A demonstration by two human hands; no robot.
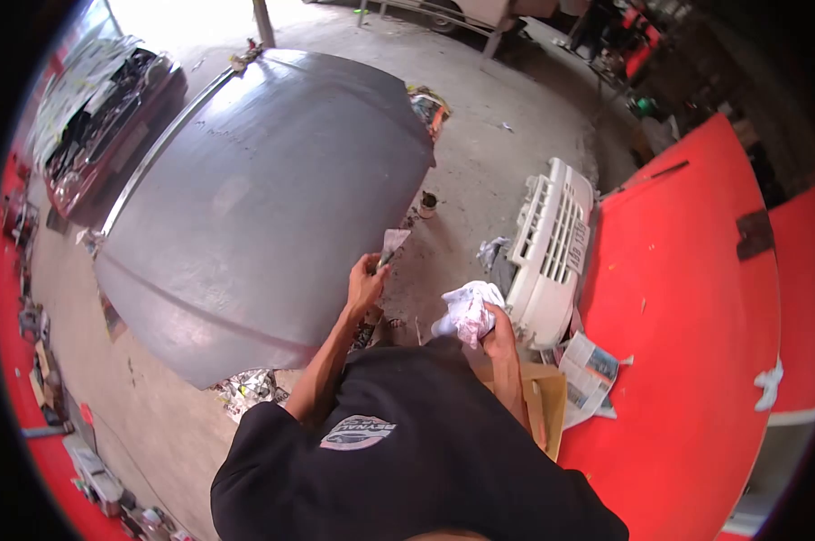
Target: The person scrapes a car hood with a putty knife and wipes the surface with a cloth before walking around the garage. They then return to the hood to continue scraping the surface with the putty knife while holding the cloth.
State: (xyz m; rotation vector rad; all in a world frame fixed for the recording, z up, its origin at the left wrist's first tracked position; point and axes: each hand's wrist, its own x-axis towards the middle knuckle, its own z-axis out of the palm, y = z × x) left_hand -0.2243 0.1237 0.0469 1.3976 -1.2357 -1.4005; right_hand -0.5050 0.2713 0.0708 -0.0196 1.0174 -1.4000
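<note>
My left hand (364,286) is closed around the handle of a putty knife (395,242), its pale blade pointing up and away from me. The knife is beside the right edge of a grey car hood (272,189), whose surface looks dull and smooth. In my right hand (499,334) is a bunched white rag (471,311) with pinkish stains. The rag hangs apart from the knife, left of a white car bumper with a grille (547,261). The fingers under the rag are partly hidden.
A small can (427,204) stands on the floor beyond the knife. Large red panels (678,316) lean at the right, with newspaper (590,374) and a cardboard box (552,406) near my right arm. A car with its engine bay exposed (110,135) is at the far left.
</note>
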